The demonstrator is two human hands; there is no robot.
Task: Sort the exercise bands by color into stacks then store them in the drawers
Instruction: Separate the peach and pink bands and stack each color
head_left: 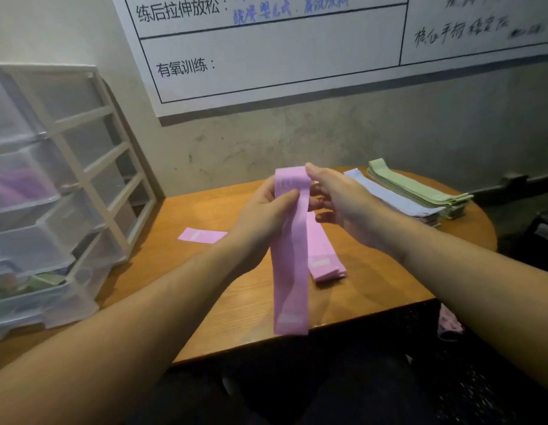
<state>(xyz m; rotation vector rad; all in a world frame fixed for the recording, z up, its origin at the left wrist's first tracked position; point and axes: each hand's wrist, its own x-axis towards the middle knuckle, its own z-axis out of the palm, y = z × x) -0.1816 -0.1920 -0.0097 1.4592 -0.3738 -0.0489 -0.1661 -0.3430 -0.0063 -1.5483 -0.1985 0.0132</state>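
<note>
A long pink band (291, 271) hangs upright above the wooden table (205, 286). My left hand (263, 216) grips its upper part with thumb and fingers. My right hand (337, 197) pinches the band's top edge. Under my hands lies a small stack of pink bands (325, 262). One loose pink band (202, 235) lies flat to the left. At the far right lie a blue stack (389, 194) and a taller green stack (420, 187) side by side.
A clear plastic drawer unit (52, 194) in a white frame stands on the table's left, with pink and green bands dimly visible inside. A whiteboard (282, 56) hangs on the wall behind. The table's front edge is near my lap.
</note>
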